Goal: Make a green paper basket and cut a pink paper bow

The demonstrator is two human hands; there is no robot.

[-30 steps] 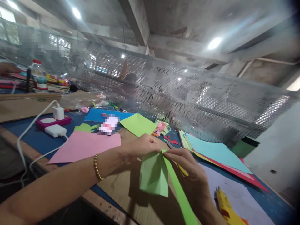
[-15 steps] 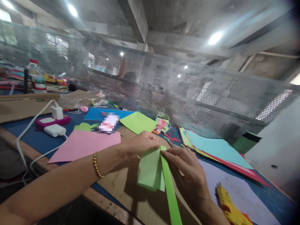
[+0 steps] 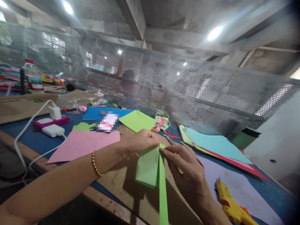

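My left hand [image 3: 145, 141] is closed on the top edge of a folded pale green paper [image 3: 147, 168], which hangs below it over a brown board. A long, bright green paper strip [image 3: 163, 190] runs down along the paper's right edge. With thumb and forefinger, my right hand [image 3: 185, 161] pinches the strip near its top end, against the paper. The other fingers of my right hand are curled; something red shows just behind them, mostly hidden. Under both hands lies the brown board [image 3: 122, 175].
A yellow glue gun [image 3: 228, 200] lies on lilac paper [image 3: 248, 187] at right. Behind it is a stack of coloured sheets [image 3: 217, 145]. Pink paper [image 3: 86, 143], a phone [image 3: 107, 122] and a purple power strip [image 3: 50, 122] with white cables are at left. A perforated screen [image 3: 175, 78] stands behind.
The strip's lower end has swung left and now hangs straighter, closer along the paper's edge. Both hands stay in nearly the same place.
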